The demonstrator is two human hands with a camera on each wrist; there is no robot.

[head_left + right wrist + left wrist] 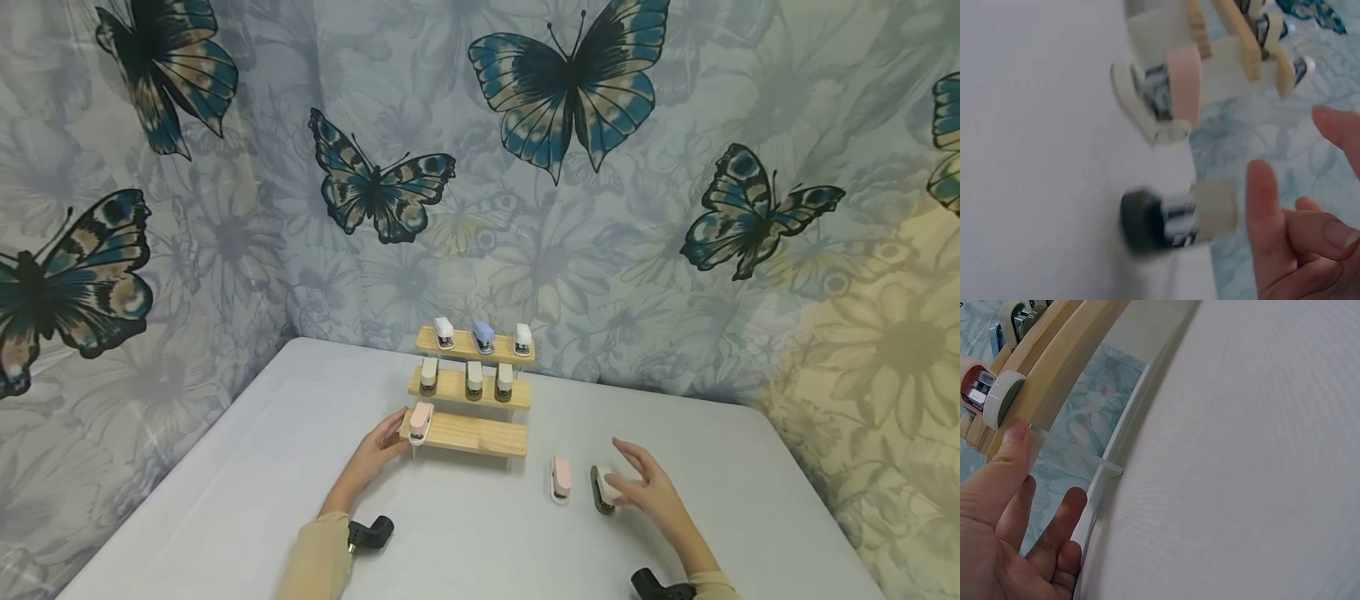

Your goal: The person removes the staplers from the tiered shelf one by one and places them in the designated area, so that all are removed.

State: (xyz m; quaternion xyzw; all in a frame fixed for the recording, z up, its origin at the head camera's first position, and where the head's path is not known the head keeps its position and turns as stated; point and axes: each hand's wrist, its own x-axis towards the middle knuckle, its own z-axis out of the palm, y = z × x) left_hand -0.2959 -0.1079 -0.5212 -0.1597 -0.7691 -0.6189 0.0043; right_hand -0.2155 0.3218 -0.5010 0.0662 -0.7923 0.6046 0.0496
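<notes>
A: What's on the left?
B: The left hand (378,451), fingers relaxed, touches the three-tier wooden shelf (480,436) beside a pink stapler (420,421).

A: And right?
B: The right hand (647,488), open, reaches a blurry dark-and-cream stapler (602,489) lying on the grey table (225,500). No labels are legible.

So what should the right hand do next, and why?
Probably close the right hand around the dark stapler on the table: its open fingers are right beside it, and the bottom shelf holds only one pink stapler.
</notes>
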